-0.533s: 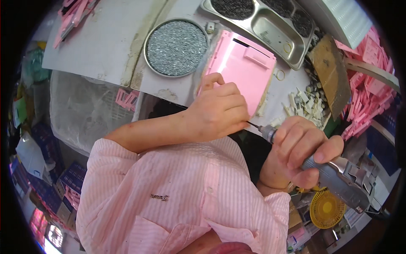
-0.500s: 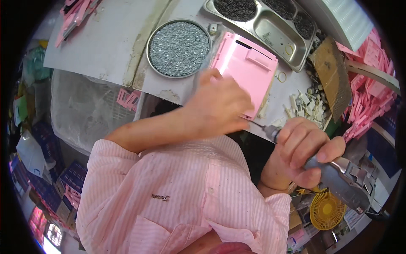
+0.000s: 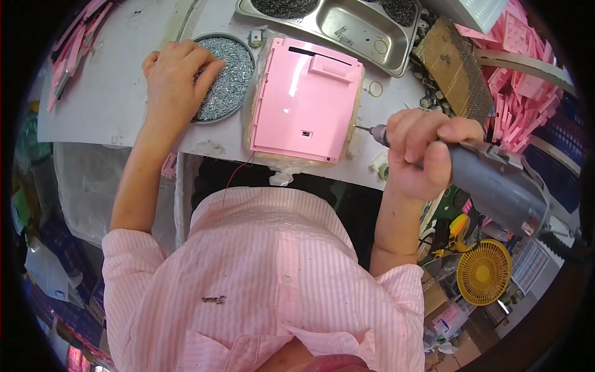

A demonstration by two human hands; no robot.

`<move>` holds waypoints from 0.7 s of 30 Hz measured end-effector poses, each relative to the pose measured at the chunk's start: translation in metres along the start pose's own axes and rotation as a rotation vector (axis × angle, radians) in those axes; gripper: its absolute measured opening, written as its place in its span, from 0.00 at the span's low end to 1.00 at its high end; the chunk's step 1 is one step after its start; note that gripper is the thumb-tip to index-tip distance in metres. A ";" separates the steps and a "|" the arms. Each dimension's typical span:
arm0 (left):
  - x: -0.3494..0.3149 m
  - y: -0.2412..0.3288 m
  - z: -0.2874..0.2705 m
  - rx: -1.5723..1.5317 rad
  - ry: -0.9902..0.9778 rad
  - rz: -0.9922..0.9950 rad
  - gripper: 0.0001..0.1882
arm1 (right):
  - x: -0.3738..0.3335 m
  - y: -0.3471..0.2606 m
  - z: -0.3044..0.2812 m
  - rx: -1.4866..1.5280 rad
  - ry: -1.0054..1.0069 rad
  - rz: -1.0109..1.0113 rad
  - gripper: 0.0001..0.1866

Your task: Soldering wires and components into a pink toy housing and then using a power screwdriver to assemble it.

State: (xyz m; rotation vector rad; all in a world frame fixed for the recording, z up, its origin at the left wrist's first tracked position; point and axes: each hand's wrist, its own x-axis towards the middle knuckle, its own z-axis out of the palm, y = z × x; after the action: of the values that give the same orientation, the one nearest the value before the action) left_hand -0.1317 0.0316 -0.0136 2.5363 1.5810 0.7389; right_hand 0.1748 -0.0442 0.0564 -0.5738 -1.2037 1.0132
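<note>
While my left hand [image 3: 176,77] dips curled fingers into the screw dish [image 3: 224,77] | right hand [image 3: 418,152] fist-wrapped around electric screwdriver [image 3: 489,183] beside pink panel [image 3: 305,99] | next, likely: seat one screw.

My left hand [image 3: 176,77] extends forward on a nearly straight arm, palm down, fingers curled and spread. My right hand [image 3: 421,152] is fisted tight, elbow bent, forearm rising upright from the sleeve.
</note>
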 end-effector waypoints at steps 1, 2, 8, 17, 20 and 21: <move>0.000 -0.001 0.001 0.017 -0.001 0.007 0.08 | 0.000 0.004 -0.001 0.007 0.003 -0.011 0.14; 0.000 -0.002 0.002 0.036 -0.001 0.013 0.08 | 0.001 0.007 -0.002 0.016 0.004 -0.021 0.14; 0.007 0.005 -0.007 -0.233 -0.110 0.030 0.07 | 0.003 0.026 -0.008 0.007 0.000 -0.033 0.14; 0.010 0.092 -0.003 -0.603 -0.130 0.264 0.07 | 0.007 0.022 -0.006 -0.038 -0.007 0.084 0.17; 0.017 0.106 0.007 -0.584 -0.131 0.338 0.08 | 0.025 -0.011 0.004 0.068 -0.055 0.057 0.16; 0.015 0.110 0.008 -0.558 -0.140 0.359 0.08 | 0.029 -0.018 0.007 0.118 -0.117 0.054 0.15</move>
State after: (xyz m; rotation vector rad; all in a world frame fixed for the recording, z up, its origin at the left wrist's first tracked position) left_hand -0.0317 -0.0053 0.0174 2.3839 0.7400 0.8609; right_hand 0.1745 -0.0282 0.0873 -0.4610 -1.2272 1.1685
